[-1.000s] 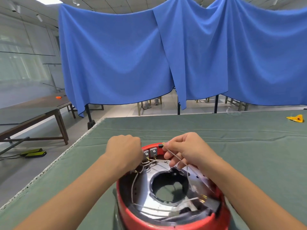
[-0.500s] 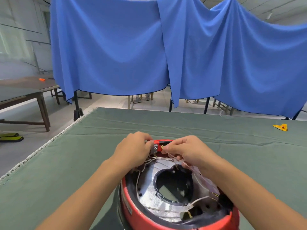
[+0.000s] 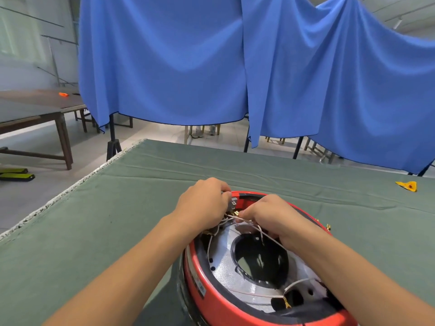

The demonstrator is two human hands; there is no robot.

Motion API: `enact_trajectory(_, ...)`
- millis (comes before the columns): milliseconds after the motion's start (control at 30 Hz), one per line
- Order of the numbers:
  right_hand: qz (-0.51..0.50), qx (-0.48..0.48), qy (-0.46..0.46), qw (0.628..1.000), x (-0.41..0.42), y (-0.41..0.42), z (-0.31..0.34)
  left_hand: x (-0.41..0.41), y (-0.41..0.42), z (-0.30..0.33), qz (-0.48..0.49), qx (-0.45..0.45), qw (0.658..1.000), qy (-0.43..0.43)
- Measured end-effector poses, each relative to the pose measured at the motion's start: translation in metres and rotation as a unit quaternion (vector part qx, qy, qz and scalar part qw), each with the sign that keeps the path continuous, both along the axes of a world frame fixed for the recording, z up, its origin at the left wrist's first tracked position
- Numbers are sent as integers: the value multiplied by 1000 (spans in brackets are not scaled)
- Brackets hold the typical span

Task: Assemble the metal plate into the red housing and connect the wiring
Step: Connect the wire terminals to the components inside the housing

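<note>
Head view, the only one you've got: your red housing (image 3: 213, 300) sits on the green cloth-covered table (image 3: 94, 231), right at the near edge of the shot, with the metal plate (image 3: 223, 267) already lying down inside it, big round hole in the middle. Both your hands are bunched together at the far rim of the housing, nearly touching each other. Your left hand (image 3: 203, 203) has its fingers curled around the little grey connector block (image 3: 233, 203) at the rim. Your right hand (image 3: 268, 215) is pinching a thin white wire (image 3: 259, 228) with a brass terminal (image 3: 235, 213) at its tip, held just beside that block; can't tell if the terminal is actually seated on anything. More white wires trail across the plate, and another brass terminal (image 3: 286, 302) lies loose near the front of the housing.

Off to the far right on the table there's a small yellow piece (image 3: 407, 185). Behind it all hangs a blue curtain (image 3: 176, 67), and on the left a wooden table (image 3: 42, 107) with something small and orange (image 3: 63, 94) on it.
</note>
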State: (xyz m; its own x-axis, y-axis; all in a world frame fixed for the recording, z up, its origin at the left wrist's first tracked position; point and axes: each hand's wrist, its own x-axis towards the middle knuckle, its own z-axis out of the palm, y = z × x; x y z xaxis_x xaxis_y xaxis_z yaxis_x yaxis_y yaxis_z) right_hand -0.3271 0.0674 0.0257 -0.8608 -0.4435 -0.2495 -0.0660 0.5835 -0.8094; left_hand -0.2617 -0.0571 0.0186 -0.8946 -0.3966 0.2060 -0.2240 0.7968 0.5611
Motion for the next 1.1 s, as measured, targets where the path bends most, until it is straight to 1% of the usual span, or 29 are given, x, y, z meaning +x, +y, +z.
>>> enact_trajectory(100, -12, -10, -8, 1000, 2, -3, -2, 1, 0, 0, 0, -3, 1000, 2)
enact_trajectory(300, -23, -1, 40, 999, 1, -5, -3, 0, 0, 1, 0, -4, 1000, 7)
enact_trajectory(500, -12, 4, 47, 999, 5, -4, -1, -1, 0, -1, 26, -37, 999, 14)
enact_trajectory(667, -9, 6, 44, 999, 7, -5, 0, -2, -1, -3, 53, -17, 998, 25)
enact_trajectory(800, -9, 16, 57, 998, 7, -5, 0, -2, -2, -3, 54, -4, 998, 30)
enact_trajectory(1100, -12, 14, 43, 999, 5, -7, -1, -2, -3, -3, 46, 27, 997, 51)
